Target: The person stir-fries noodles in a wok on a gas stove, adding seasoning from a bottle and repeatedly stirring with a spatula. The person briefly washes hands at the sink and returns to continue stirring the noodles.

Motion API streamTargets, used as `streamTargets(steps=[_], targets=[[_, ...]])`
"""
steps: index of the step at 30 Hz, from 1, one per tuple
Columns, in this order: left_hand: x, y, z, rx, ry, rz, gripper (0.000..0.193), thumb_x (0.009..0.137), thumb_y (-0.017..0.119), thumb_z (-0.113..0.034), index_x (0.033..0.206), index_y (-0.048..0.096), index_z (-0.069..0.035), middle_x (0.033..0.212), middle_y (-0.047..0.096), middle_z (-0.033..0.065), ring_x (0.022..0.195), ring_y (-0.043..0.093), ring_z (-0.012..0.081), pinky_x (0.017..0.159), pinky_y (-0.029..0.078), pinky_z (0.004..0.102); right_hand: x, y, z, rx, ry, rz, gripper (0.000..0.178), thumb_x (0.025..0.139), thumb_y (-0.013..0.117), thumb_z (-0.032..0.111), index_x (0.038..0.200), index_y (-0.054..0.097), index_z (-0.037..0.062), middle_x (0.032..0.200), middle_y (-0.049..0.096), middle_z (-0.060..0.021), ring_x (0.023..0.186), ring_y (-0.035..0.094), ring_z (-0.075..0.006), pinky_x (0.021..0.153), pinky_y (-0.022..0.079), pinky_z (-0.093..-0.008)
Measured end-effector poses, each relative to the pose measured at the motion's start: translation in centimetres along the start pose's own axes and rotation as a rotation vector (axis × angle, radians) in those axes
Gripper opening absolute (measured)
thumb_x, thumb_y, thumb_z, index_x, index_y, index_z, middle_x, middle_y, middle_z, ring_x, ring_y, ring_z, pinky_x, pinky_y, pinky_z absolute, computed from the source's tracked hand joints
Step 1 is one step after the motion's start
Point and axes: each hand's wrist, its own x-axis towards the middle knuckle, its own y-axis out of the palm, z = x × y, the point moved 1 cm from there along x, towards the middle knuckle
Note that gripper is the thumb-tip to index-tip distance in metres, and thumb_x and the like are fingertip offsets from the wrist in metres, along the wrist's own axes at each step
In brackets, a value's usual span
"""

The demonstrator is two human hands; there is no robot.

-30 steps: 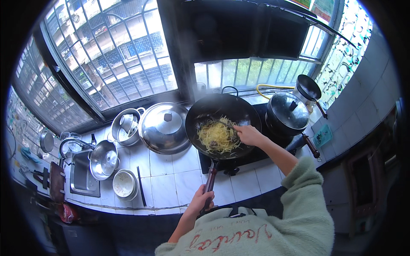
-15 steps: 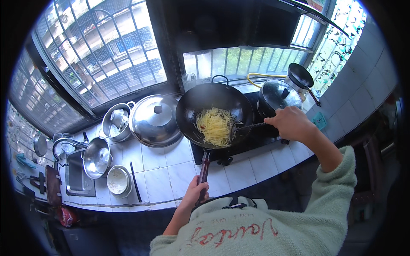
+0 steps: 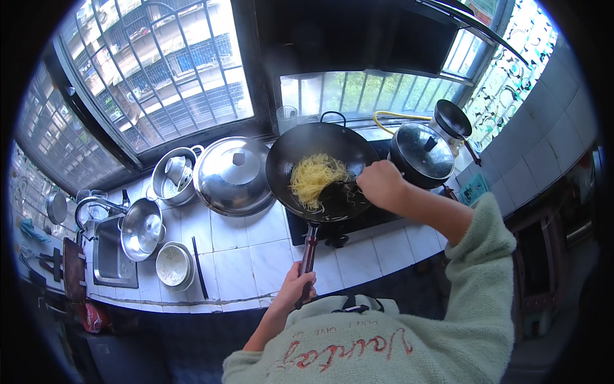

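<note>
right hand (image 3: 380, 184) holds spatula (image 3: 337, 192); pale yellow shreds (image 3: 314, 178) in wok (image 3: 320, 168)

teal rectangular packet (image 3: 474, 189) on counter right of stove, red packet (image 3: 94, 315) at left counter edge

The person's left hand (image 3: 295, 286) sits low and near the body, fingers curled shut in a firm grip around a long dark handle (image 3: 307, 256), thumb side up. Its bare forearm rises from the lower edge, angled up and slightly right. The right hand (image 3: 381, 184) reaches farther forward and higher — knuckles up, fingers closed on the end of a dark spatula (image 3: 339, 192). The right forearm is bare to mid-length, then covered by a pale green sleeve (image 3: 486, 256) — bent at the elbow on the right side.
</note>
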Motion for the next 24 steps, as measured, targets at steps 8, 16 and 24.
streamTargets(steps=[8, 16, 24], targets=[[0.2, 0.1, 0.4, -0.028, 0.008, 0.002, 0.04, 0.092, 0.062, -0.016, 0.122, 0.037, -0.006, 0.077, 0.053, 0.0049, 0.05, 0.057, 0.0145, 0.036, 0.038, 0.027, 1.3, -3.4, 1.8, 0.056, -0.21, 0.019, 0.016, 0.082, 0.061, 0.013, 0.084, 0.076, 0.0084, 0.082, 0.073, -0.0141, 0.081, 0.073, -0.0318, 0.072, 0.058, -0.0407], [0.3, 0.2, 0.6, -0.048, 0.021, 0.003, 0.041, 0.093, 0.062, -0.017, 0.123, 0.037, -0.006, 0.078, 0.053, 0.0052, 0.05, 0.056, 0.0148, 0.036, 0.037, 0.0275, 5.7, -0.5, -1.0, 0.19, 0.099, -0.039, 0.018, 0.086, 0.059, 0.013, 0.089, 0.076, 0.0058, 0.095, 0.074, -0.0152, 0.089, 0.073, -0.0327, 0.078, 0.059, -0.0401], [-0.1, -0.5, 0.0, -0.031, 0.023, 0.025, 0.043, 0.093, 0.063, -0.015, 0.126, 0.037, -0.005, 0.079, 0.054, 0.0054, 0.05, 0.056, 0.0142, 0.036, 0.037, 0.0267, 6.6, 10.0, -2.3, 0.369, 0.325, -0.306, 0.05, 0.089, 0.054, 0.007, 0.138, 0.054, 0.0149, 0.099, 0.065, -0.0202, 0.088, 0.069, -0.036, 0.076, 0.057, -0.0429]])
